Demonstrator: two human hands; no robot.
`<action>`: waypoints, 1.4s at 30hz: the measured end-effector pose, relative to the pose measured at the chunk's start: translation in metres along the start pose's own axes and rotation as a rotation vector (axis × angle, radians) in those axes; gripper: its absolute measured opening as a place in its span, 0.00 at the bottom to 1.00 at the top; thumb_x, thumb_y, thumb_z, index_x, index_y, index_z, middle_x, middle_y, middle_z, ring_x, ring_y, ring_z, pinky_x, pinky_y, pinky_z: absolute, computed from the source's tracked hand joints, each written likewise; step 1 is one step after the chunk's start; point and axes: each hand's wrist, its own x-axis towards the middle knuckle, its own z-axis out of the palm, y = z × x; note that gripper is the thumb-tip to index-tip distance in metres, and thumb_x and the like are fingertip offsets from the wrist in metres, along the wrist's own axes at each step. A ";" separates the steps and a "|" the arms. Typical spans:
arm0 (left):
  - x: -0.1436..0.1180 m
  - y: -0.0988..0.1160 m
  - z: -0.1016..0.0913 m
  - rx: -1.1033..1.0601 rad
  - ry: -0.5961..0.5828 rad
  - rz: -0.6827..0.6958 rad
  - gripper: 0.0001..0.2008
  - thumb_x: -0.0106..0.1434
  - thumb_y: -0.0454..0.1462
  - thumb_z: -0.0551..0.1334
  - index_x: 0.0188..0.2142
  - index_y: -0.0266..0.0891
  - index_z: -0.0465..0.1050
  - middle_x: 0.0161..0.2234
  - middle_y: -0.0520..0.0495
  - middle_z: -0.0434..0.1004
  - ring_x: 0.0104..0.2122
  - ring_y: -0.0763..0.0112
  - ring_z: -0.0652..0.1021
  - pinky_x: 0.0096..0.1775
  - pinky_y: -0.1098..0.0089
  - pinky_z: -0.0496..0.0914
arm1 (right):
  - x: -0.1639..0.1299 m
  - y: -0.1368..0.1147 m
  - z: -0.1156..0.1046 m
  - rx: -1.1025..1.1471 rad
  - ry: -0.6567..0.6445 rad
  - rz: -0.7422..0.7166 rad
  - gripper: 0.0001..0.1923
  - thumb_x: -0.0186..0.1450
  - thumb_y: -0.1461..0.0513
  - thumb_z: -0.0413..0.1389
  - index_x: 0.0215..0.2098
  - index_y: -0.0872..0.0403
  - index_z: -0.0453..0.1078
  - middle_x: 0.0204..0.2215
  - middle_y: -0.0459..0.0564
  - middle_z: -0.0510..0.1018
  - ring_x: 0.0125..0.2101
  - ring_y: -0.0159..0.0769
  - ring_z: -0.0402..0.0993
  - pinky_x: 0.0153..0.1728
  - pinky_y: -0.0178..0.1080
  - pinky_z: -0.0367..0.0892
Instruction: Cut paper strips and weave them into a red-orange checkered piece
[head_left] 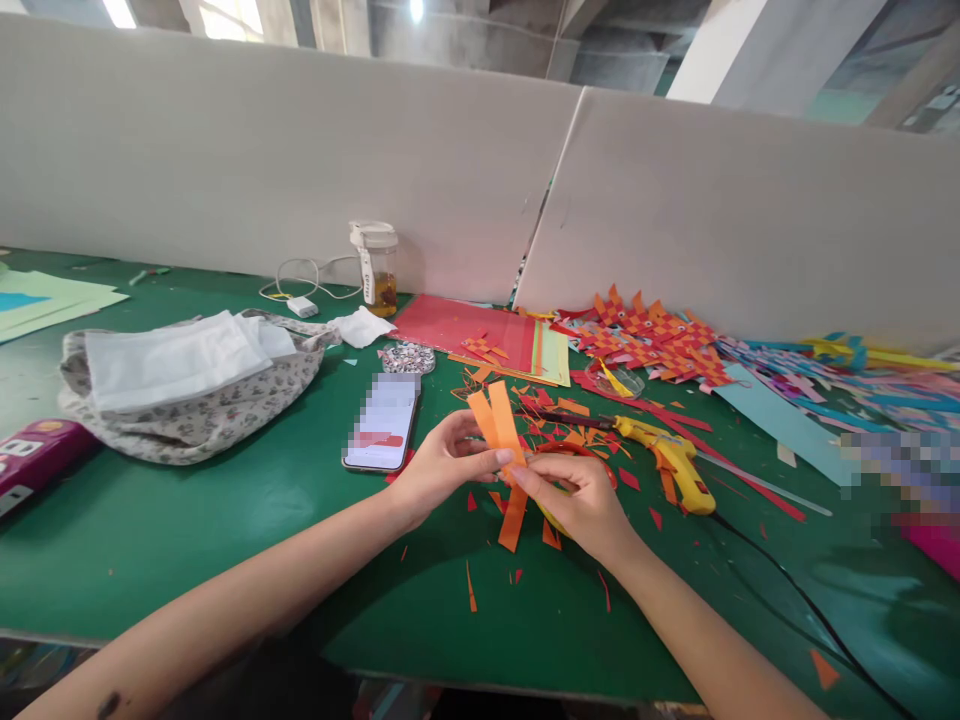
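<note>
Both hands at work over a green table (225, 540), meeting above a scatter of paper scraps (525, 560). Left hand (442, 465) pinched on 2 orange paper strips (501, 440), thumb on top near the crossing point, fingers curled behind. Right hand (581, 500) gripping the same strips from the other side, fingertips pressed at the fold, lower end of 1 strip hanging down toward the table. Strips held just above the tabletop, in the middle of the view, upper ends fanned apart.

Likely risks from here:
- Slipping alignment: 2 thin strips held only by fingertip pressure; any loosening of either pinch probably lets them skew or slide apart.
- Creasing or tearing at the pinch, since the paper looks light and the grip sits on a narrow spot.
- Hot tip nearby: yellow glue gun (667, 460) lying just beside the right hand, nozzle pointing toward the work; cord trailing to the right along the table edge. A careless sweep of the right wrist could brush the nozzle or snag the cord and drag the gun.
- Phone (382, 425) lying near the left hand, within reach of stray glue or a nudge.
- Loose strips easy to lose among similar orange and red scraps below.

Farther off: woven red-and-orange pieces (652, 340), a fabric bag (187, 400), a jar (379, 270) by the partition.
</note>
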 end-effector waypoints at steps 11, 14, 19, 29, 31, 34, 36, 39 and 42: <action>0.007 -0.007 -0.011 -0.055 0.040 0.057 0.16 0.49 0.40 0.69 0.36 0.35 0.71 0.30 0.48 0.78 0.31 0.72 0.77 0.36 0.72 0.69 | 0.003 0.005 0.000 0.018 -0.063 0.041 0.13 0.59 0.54 0.56 0.21 0.53 0.70 0.23 0.47 0.73 0.28 0.35 0.71 0.29 0.34 0.66; 0.007 -0.007 -0.011 -0.075 0.041 0.050 0.18 0.49 0.39 0.69 0.40 0.36 0.70 0.30 0.49 0.78 0.32 0.72 0.77 0.39 0.71 0.70 | 0.004 0.009 0.001 0.070 -0.036 0.099 0.12 0.57 0.53 0.57 0.23 0.53 0.71 0.22 0.46 0.73 0.25 0.34 0.70 0.26 0.34 0.67; 0.006 -0.005 -0.011 -0.079 0.064 0.073 0.15 0.53 0.43 0.65 0.36 0.36 0.71 0.33 0.47 0.78 0.34 0.71 0.77 0.41 0.69 0.70 | 0.005 0.010 0.001 0.096 0.006 0.168 0.12 0.54 0.52 0.59 0.25 0.53 0.72 0.24 0.46 0.77 0.26 0.36 0.74 0.28 0.36 0.70; 0.006 -0.006 -0.011 -0.057 0.072 0.085 0.13 0.53 0.44 0.65 0.32 0.35 0.72 0.32 0.47 0.78 0.34 0.72 0.77 0.40 0.70 0.70 | 0.007 0.004 -0.004 0.186 0.063 0.192 0.16 0.52 0.55 0.62 0.35 0.52 0.69 0.28 0.49 0.81 0.30 0.40 0.78 0.33 0.39 0.73; 0.006 -0.006 -0.010 -0.028 0.049 0.080 0.13 0.53 0.43 0.65 0.33 0.35 0.73 0.32 0.47 0.78 0.34 0.71 0.77 0.39 0.71 0.69 | 0.007 0.003 -0.005 0.161 0.056 0.200 0.17 0.51 0.54 0.63 0.36 0.52 0.71 0.31 0.50 0.81 0.31 0.41 0.78 0.33 0.40 0.74; 0.004 -0.003 -0.007 0.047 0.020 0.083 0.13 0.54 0.42 0.65 0.35 0.35 0.74 0.31 0.46 0.78 0.32 0.71 0.77 0.36 0.72 0.69 | 0.007 0.003 -0.005 0.089 0.040 0.179 0.15 0.52 0.53 0.62 0.35 0.53 0.74 0.33 0.50 0.80 0.32 0.40 0.78 0.34 0.40 0.73; 0.002 -0.002 -0.006 0.078 0.000 0.107 0.12 0.54 0.41 0.65 0.34 0.35 0.74 0.31 0.46 0.78 0.31 0.71 0.77 0.35 0.72 0.69 | 0.006 0.004 -0.005 0.036 0.032 0.145 0.14 0.52 0.53 0.62 0.33 0.52 0.74 0.32 0.49 0.80 0.32 0.39 0.77 0.35 0.40 0.73; 0.001 -0.001 -0.005 0.087 -0.033 0.142 0.10 0.54 0.40 0.65 0.33 0.35 0.75 0.32 0.46 0.79 0.33 0.70 0.77 0.37 0.71 0.69 | 0.004 0.004 -0.005 -0.016 0.033 0.094 0.12 0.52 0.53 0.61 0.30 0.52 0.74 0.30 0.48 0.80 0.31 0.38 0.76 0.35 0.40 0.72; 0.001 -0.003 -0.003 0.085 -0.062 0.161 0.10 0.55 0.40 0.64 0.33 0.35 0.74 0.33 0.45 0.78 0.35 0.69 0.77 0.40 0.69 0.69 | 0.005 0.001 -0.006 -0.042 0.039 0.080 0.11 0.53 0.53 0.60 0.27 0.52 0.74 0.27 0.47 0.79 0.30 0.37 0.76 0.34 0.38 0.71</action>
